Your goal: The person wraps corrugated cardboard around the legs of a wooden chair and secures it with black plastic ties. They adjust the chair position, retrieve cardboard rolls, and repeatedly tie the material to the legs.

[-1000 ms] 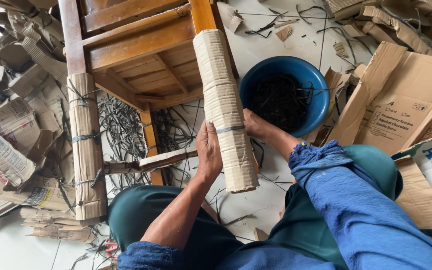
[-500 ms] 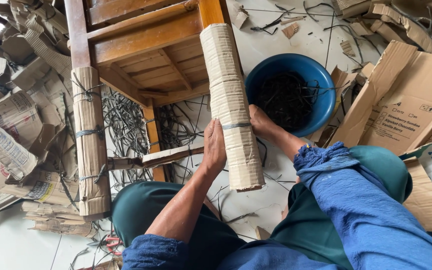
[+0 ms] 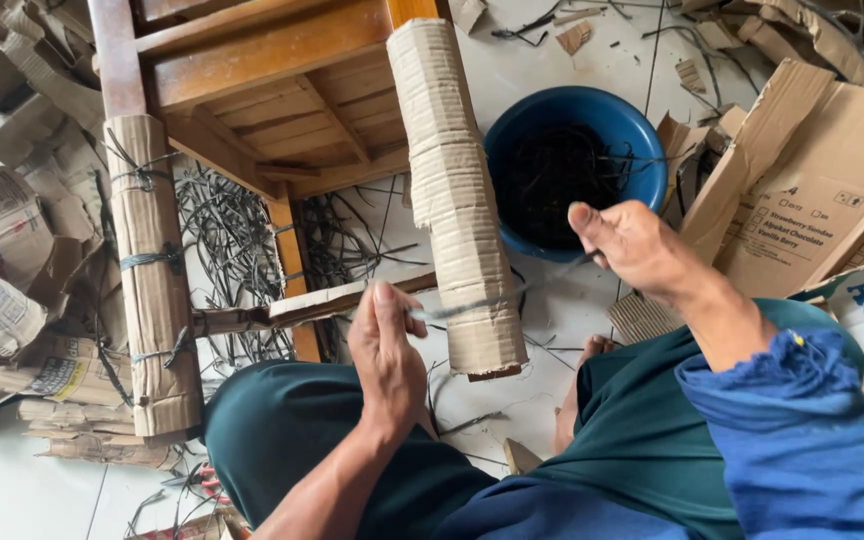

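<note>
A thin grey strap is held taut across the lower part of the cardboard-wrapped chair leg. One end is pinched by the left hand, raised with fingers closed, left of the leg. The other end is gripped by the right hand, drawn out to the right before the blue basin.

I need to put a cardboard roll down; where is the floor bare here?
Bare white tile shows at bottom left, below the cardboard scraps. A smaller patch lies above the blue basin, with few bits. Under the chair, black strips crowd the floor.
</note>
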